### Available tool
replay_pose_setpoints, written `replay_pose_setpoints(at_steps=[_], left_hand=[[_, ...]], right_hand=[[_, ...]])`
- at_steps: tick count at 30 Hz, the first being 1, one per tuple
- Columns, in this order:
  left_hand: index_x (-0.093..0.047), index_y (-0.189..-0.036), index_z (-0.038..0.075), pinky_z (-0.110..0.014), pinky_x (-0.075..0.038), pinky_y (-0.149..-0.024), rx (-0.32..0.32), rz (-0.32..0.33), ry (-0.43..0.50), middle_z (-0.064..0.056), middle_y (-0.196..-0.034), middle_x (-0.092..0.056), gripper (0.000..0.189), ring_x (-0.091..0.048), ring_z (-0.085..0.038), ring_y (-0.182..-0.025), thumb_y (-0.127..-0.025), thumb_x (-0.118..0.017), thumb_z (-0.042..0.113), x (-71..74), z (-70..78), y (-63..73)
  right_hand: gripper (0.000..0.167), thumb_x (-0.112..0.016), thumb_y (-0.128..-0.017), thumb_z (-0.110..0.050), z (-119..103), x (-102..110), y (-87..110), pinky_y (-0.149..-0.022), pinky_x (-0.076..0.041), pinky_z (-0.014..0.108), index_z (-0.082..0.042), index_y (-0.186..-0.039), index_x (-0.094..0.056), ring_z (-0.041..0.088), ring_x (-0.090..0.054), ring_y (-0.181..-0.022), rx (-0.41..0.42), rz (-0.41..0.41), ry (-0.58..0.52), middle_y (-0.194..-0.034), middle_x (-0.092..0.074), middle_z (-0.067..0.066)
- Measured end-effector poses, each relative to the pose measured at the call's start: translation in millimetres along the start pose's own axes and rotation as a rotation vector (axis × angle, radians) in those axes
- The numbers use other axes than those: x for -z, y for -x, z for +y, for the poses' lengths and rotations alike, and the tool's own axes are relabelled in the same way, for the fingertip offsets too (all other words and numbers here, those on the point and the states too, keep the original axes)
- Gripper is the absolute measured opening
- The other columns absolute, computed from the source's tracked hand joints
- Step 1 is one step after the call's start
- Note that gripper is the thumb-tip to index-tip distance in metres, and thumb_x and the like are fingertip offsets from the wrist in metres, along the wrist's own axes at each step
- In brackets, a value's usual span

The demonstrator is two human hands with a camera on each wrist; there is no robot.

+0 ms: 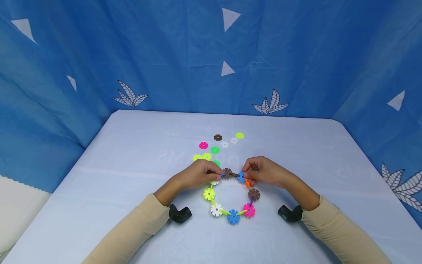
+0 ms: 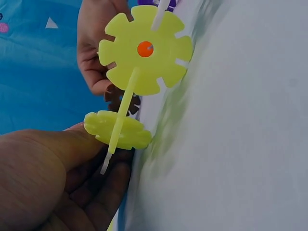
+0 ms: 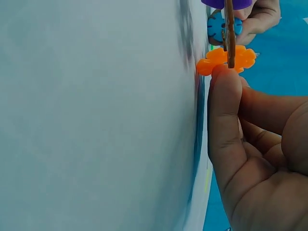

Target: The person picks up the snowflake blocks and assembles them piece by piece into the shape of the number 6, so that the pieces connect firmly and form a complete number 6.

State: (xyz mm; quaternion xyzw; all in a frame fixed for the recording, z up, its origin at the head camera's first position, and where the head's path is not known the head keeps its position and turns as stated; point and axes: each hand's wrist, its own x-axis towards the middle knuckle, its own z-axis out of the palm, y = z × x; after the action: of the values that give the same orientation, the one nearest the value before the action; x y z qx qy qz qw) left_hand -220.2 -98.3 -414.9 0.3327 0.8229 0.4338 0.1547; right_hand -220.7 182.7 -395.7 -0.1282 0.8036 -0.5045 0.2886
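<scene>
Notched plastic connector discs, slotted edge to edge, form a ring on the table. At its far left, my left hand (image 1: 203, 172) pinches a blue connector disc (image 3: 216, 28) joined to a brown disc (image 1: 227, 173). Across from it, my right hand (image 1: 263, 171) pinches another blue connector disc (image 1: 241, 176) between thumb and fingers. An orange disc (image 3: 216, 60) sits right at the right fingertips. Between the hands runs a short brown piece seen edge-on. The near side of the ring has yellow (image 1: 209, 194), white (image 1: 216, 209), blue (image 1: 233, 217), pink (image 1: 249, 210) and brown discs (image 1: 254, 194).
Beyond the hands lie several loose discs, among them brown (image 1: 218, 137), pink (image 1: 203, 145), green (image 1: 215, 150) and white ones (image 1: 224, 145). Black wrist devices (image 1: 180, 214) show beside both sleeves. A blue curtain (image 1: 184, 55) hangs behind the white-covered table (image 1: 99, 205).
</scene>
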Motion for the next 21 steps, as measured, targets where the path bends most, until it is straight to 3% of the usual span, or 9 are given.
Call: replay_pose_setpoints(at_steps=[7,15,21], left_hand=[[-0.077,-0.114,0.006,-0.026,-0.052,-0.086,0.032,0.001,0.008,0.0,-0.113,-0.073,0.02,-0.064,-0.01,-0.101,-0.097,-0.069,0.007,0.2,1.2,-0.8],[-0.078,-0.112,0.006,-0.027,-0.051,-0.088,-0.011,0.0,0.009,0.0,-0.111,-0.072,0.019,-0.064,-0.011,-0.101,-0.095,-0.071,0.006,0.0,0.5,-2.5],[-0.077,-0.113,0.006,-0.027,-0.051,-0.089,0.027,-0.006,-0.002,-0.001,-0.114,-0.071,0.019,-0.063,-0.012,-0.104,-0.096,-0.07,0.009,0.9,2.8,-1.3]], right_hand=[[0.005,-0.063,-0.096,0.007,-1.3,-1.1,-1.5,-0.07,-0.058,0.031,0.005,-0.101,-0.064,0.022,-0.065,-0.068,-0.008,0.012,-0.013,-0.086,-0.061,0.015],[0.006,-0.063,-0.095,0.008,-5.1,-4.0,-3.9,-0.068,-0.058,0.03,0.003,-0.097,-0.065,0.021,-0.064,-0.066,0.006,0.028,0.04,-0.084,-0.061,0.014],[0.006,-0.064,-0.097,0.002,-3.0,-4.4,-2.1,-0.07,-0.057,0.031,0.002,-0.103,-0.066,0.021,-0.063,-0.069,-0.013,0.031,0.056,-0.085,-0.062,0.013]])
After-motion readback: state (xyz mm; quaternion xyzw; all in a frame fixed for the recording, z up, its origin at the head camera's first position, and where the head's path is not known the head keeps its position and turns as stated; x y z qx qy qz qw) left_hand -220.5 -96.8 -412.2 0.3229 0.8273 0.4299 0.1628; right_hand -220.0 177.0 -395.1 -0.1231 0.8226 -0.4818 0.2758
